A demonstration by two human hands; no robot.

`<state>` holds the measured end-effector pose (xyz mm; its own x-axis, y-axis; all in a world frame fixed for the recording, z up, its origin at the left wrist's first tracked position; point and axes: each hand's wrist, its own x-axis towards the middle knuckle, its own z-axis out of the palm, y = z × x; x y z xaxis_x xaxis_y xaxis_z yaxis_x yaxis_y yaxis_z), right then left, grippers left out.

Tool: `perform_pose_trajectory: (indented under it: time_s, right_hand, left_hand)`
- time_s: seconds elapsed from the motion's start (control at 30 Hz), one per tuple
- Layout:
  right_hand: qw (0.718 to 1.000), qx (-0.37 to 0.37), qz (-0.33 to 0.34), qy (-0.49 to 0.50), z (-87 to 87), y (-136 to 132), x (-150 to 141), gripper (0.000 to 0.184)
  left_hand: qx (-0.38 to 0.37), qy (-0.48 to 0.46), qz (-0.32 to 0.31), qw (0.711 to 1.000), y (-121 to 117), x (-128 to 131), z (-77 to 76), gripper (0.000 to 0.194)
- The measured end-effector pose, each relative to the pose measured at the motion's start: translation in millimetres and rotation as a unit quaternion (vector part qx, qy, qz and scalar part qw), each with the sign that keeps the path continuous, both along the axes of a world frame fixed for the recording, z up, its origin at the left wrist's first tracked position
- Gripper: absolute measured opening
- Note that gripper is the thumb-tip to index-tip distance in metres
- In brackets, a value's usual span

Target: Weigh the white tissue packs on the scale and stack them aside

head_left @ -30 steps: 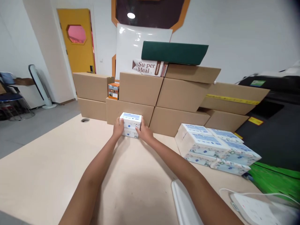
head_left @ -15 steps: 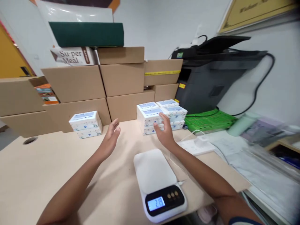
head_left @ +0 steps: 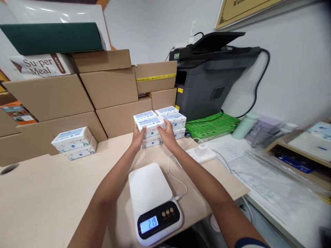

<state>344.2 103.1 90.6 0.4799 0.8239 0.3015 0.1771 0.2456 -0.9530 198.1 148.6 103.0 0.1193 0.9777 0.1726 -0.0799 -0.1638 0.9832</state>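
A stack of white and blue tissue packs [head_left: 165,121] stands at the back of the beige table [head_left: 46,193], in front of cardboard boxes. My left hand [head_left: 138,137] presses the left side of the nearest top pack [head_left: 150,125]. My right hand [head_left: 168,133] holds its right side, fingers curled on it. Two more tissue packs [head_left: 73,142] lie stacked at the left. A white kitchen scale [head_left: 152,201] with a lit display reading 219 sits near the front edge, nothing on its plate.
Cardboard boxes [head_left: 103,93] are piled along the back, with a green folder [head_left: 51,36] and a "Su-per Meal" box on top. A dark printer [head_left: 209,72], a green tray [head_left: 210,125], a white power strip [head_left: 200,153] and papers stand to the right.
My hands let go of the left tissue packs, swung right and closed on the top pack of the right stack. The view turned to the right.
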Motion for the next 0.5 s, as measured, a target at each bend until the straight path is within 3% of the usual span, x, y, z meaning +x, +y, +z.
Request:
perform_pose_trajectory:
  time_s: [0.2, 0.37, 0.5]
  right_hand:
    - [0.999, 0.007, 0.020, -0.036, 3.1, -9, -12, 0.071]
    - [0.998, 0.037, 0.004, -0.047, 5.7, -18, -14, 0.056]
    - [0.997, 0.007, 0.024, -0.072, 4.5, -17, -16, 0.068]
  left_hand:
    - [-0.034, -0.039, 0.018, 0.998, 21, -6, -10.4, 0.060]
    - [-0.063, -0.043, 0.027, 0.997, 20, -26, -19.3, 0.067]
    - [-0.058, -0.045, 0.014, 0.997, 11, -37, -19.1, 0.074]
